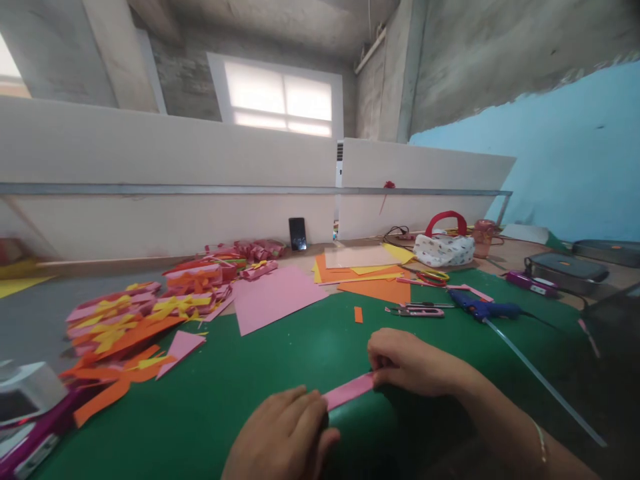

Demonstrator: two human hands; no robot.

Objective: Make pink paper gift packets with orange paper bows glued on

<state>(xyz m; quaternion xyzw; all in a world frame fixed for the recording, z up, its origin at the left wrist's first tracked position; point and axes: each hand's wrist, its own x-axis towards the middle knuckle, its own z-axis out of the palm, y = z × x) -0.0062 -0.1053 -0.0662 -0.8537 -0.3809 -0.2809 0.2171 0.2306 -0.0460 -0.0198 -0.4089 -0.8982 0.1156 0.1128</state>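
Observation:
A narrow pink paper strip (349,392) stretches between my two hands, just above or on the green mat (295,360). My right hand (407,360) pinches its far right end, fingers curled in. Its left end runs under the fingers of my left hand (280,433), which are pressed together over it; the thumb sticks out beneath. A small orange paper piece (359,315) lies beyond the strip. Past my right hand are pink-handled thread snips (420,311) and a blue glue gun (485,308) with a long clear glue stick (545,380).
Left, cut pink, yellow and orange paper pieces (125,320) are heaped. Pink sheets (275,297) and orange sheets (375,289) lie at the back. Scissors (433,277), a white pouch with a red handle (445,248) and a phone (297,233) stand or lie near the white partition (165,223).

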